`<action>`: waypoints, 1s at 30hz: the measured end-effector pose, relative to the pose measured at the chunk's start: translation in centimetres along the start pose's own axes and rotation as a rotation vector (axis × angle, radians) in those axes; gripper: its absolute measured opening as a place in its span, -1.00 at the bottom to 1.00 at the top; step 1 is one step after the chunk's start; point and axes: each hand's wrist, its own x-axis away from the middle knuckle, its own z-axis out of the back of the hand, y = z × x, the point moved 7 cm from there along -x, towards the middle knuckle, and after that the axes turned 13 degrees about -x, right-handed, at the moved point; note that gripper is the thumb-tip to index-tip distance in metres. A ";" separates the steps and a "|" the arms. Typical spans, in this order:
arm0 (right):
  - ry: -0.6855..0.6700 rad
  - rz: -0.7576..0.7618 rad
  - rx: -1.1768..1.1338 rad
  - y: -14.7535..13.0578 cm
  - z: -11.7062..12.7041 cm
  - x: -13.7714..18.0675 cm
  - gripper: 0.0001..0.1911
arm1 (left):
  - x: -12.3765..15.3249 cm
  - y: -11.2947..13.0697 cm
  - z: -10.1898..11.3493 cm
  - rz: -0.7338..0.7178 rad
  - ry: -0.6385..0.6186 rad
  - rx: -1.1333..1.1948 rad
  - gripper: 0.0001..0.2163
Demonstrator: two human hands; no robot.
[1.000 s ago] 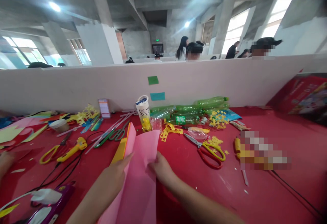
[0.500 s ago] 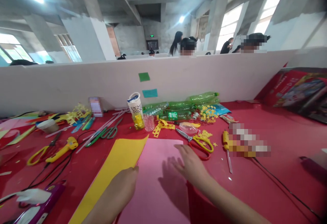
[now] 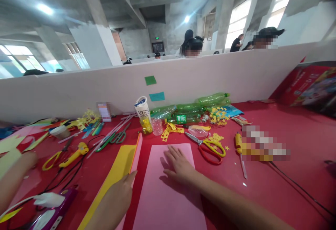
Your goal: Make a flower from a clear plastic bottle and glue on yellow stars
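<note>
My left hand [image 3: 118, 196] is closed on the right edge of a stack of coloured paper [image 3: 112, 172]. Yellow lies on top, and orange and pink layers show along the lifted edge. A single pink sheet of paper [image 3: 162, 202] lies to the right, with a strip of red table between it and the stack. Over the upper part of that sheet, my right hand [image 3: 180, 165] is spread palm down with nothing in it; its contact with the paper is hard to tell. Scissors with red and yellow handles [image 3: 210, 151] rest just to its right.
Another person's arm [image 3: 17, 174] reaches in at left. Glue guns [image 3: 75, 155] with cords, a purple power strip [image 3: 56, 210] and green scissors [image 3: 119, 137] lie around. Green bottles [image 3: 189, 109], a cup [image 3: 142, 109] and yellow stars [image 3: 219, 114] stand or lie before the white partition [image 3: 78, 92].
My left hand has drawn the paper stack left, away from the pink sheet. My right hand has shifted onto that sheet. Another person's arm has come in at left.
</note>
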 end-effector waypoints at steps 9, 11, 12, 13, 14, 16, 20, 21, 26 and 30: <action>-0.268 0.078 -0.147 -3.2 -2.9 8.1 -0.08 | -0.6 2.7 1.6 0.295 -0.065 0.028 -0.54; -0.258 0.056 -0.151 -3.2 -2.7 8.1 -0.11 | -1.9 4.1 1.4 0.270 -0.061 0.037 -0.59; -0.256 0.054 -0.148 -3.2 -2.5 7.9 -0.14 | -2.4 4.4 1.4 0.256 -0.053 0.034 -0.59; -0.250 0.051 -0.138 -3.2 -2.1 7.8 -0.17 | -2.7 4.6 1.5 0.241 -0.042 0.026 -0.59; -0.240 0.045 -0.120 -3.2 -1.6 7.8 -0.18 | -2.9 4.6 1.6 0.230 -0.035 0.017 -0.60; -0.193 0.017 -0.044 -2.8 -0.2 7.9 -0.14 | -2.6 4.4 1.6 0.210 -0.015 -0.007 -0.59; -0.138 0.202 0.210 -2.9 0.5 10.0 -0.17 | -0.3 7.1 1.9 -0.068 0.381 -0.170 -0.47; -0.098 0.307 0.289 -3.1 0.2 10.8 -0.34 | 0.6 8.9 1.4 -0.243 0.490 -0.205 -0.47; -0.059 0.533 0.306 -2.5 -2.9 12.8 -0.78 | 3.0 13.0 -4.2 -0.480 0.668 -0.253 -0.48; -0.134 0.499 0.114 -3.8 -2.5 11.1 -0.87 | 1.7 12.8 -7.1 -0.401 0.601 -0.074 -0.55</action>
